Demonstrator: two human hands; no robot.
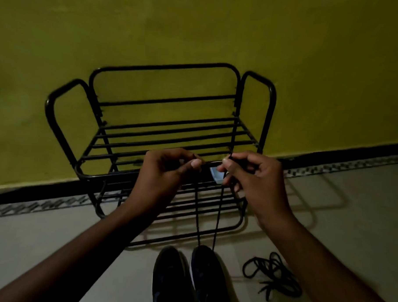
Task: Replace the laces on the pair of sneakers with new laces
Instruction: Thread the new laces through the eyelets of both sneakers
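dim light; yellow-green wall, black metal rack against it, pale floor.

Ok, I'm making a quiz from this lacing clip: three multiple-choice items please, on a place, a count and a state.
1. The loose laces lie: A left of the sneakers; B between them; C right of them.
2. Sneakers on the floor: A one; B two; C three.
3. The lace from the right-hand sneaker is: A pulled taut; B slack; C tied in a bow.
Answers: C, they lie beside the right-hand sneaker; B, a pair stands side by side; A, the left hand and right hand each pinch a straight strand.
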